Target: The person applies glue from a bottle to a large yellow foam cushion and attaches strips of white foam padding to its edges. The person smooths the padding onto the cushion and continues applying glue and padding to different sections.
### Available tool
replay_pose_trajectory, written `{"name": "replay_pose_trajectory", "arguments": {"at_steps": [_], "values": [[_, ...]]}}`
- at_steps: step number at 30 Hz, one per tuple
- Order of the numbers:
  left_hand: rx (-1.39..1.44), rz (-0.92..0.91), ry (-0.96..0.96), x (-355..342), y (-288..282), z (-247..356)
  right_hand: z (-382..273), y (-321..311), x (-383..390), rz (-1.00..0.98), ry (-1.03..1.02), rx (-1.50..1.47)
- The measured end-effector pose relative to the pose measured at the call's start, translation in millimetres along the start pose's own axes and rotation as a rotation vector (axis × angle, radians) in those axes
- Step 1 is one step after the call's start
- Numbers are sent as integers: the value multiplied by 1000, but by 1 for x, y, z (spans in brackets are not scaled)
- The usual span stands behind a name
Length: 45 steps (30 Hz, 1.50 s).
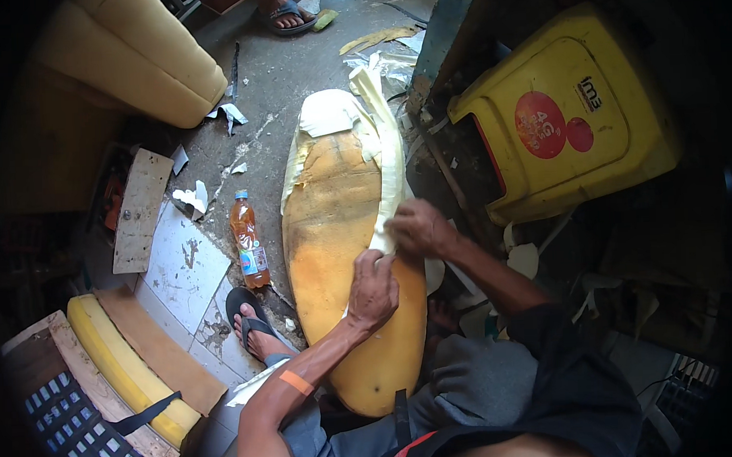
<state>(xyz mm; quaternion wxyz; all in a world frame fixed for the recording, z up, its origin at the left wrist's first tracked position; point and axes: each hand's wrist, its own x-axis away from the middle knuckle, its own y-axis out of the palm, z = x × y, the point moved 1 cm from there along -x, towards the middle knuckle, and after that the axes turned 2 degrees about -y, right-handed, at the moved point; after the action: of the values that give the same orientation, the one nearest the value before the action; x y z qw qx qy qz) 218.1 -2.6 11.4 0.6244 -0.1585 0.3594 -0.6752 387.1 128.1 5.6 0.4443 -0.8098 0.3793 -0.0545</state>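
Observation:
Between my legs lies a long, rounded seat foam, orange-yellow with dark smudges. A pale cream foam strip runs along its right edge and sticks out past the far end. My left hand is closed at the near end of the strip, its fingertips pinching there against the foam. Just farther off and to the right, my right hand curls its fingers round the strip's edge. A white foam piece covers the far end of the seat foam.
A bottle of amber drink stands left of the seat foam. At right is a yellow plastic stool. A tan padded seat and another person's sandalled foot are at the far side. Foam scraps litter the floor.

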Motion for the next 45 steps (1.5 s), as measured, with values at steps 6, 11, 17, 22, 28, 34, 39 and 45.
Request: {"name": "replay_pose_trajectory", "arguments": {"at_steps": [6,11,17,22,28,34,39,45], "values": [[-63,-84,-232,18,-31,-3,15,-21,-12,280,174,44],[-28,-50,-250,18,-26,-8,12,1,6,179,61,47],[-27,47,-251,2,-18,-16,-52,-6,37,161,88,-49],[56,57,-389,-44,-4,-9,-45,-37,11,491,506,-255],[40,97,-344,-51,-18,-41,-44,-56,6,502,489,-271],[-684,291,-1032,-66,-106,-175,-38,-52,17,529,574,-364],[-380,110,-1102,-14,-139,-251,-59,-38,-14,407,511,-499],[-200,281,-421,-16,-136,-148,-60,-24,-74,101,373,-402]]}}
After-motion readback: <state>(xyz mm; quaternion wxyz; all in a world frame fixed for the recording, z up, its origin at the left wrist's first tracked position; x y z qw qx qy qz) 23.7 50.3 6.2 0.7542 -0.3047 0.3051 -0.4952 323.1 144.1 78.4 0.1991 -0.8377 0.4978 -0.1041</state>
